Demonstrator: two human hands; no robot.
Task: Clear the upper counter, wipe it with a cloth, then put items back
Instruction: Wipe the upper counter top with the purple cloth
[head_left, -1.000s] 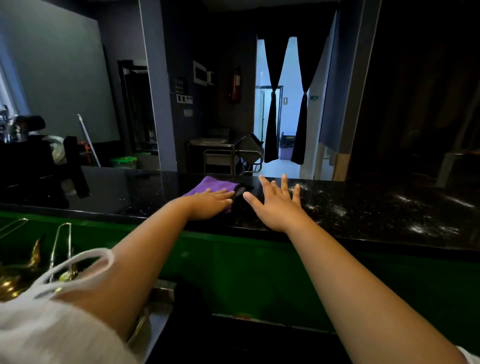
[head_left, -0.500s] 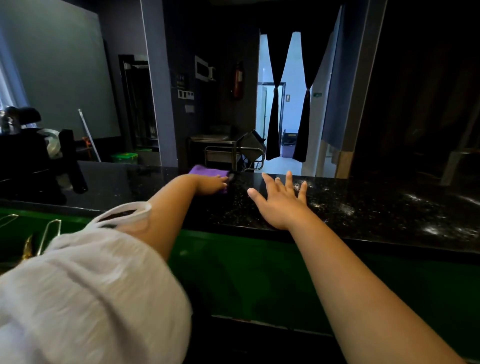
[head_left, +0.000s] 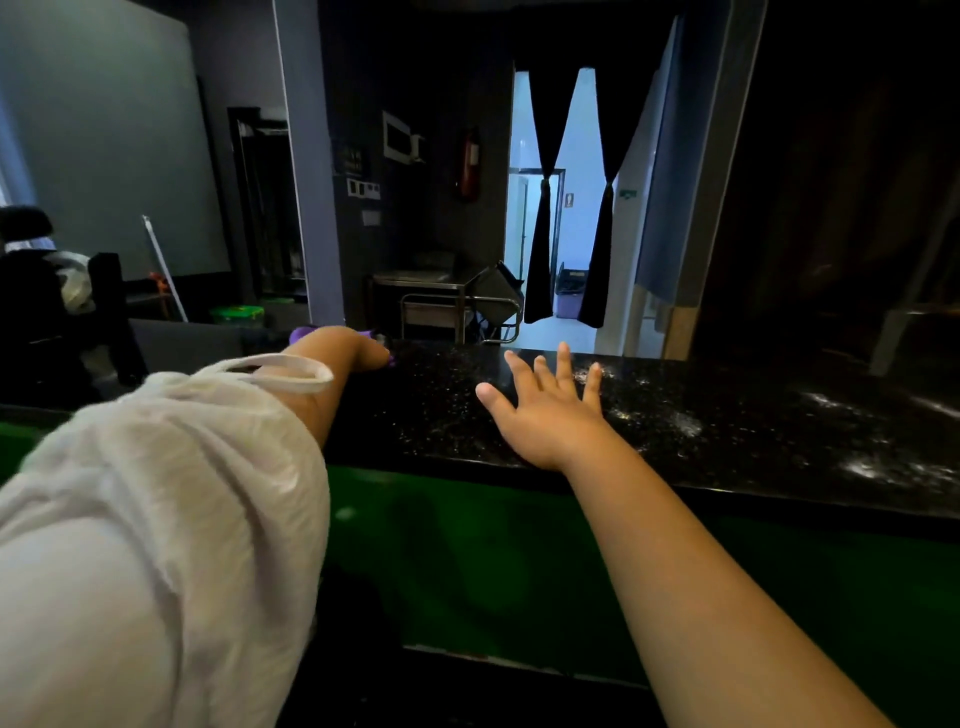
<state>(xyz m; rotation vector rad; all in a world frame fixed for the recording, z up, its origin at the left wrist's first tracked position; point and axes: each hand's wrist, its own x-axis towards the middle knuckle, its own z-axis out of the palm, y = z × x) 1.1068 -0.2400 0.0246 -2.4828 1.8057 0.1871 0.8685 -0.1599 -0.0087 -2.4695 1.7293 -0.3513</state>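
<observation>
The upper counter (head_left: 727, 431) is a black speckled stone slab with pale smears toward the right. At its far edge my left hand (head_left: 353, 348) presses down on a purple cloth (head_left: 300, 332); only small purple bits show past the hand and wrist. My white sleeve (head_left: 171, 493) fills the lower left and hides much of the arm. My right hand (head_left: 550, 410) lies flat on the counter with its fingers spread and nothing in it.
A green panel (head_left: 493, 561) runs below the counter's front edge. Dark items (head_left: 47, 306) stand at the counter's left end. Beyond the counter are a metal trolley (head_left: 457, 306) and a doorway with black curtains (head_left: 571, 208).
My left hand has pushed the purple cloth away from me to the counter's far edge, and my sleeve has risen into view. My right hand has stayed flat in about the same spot.
</observation>
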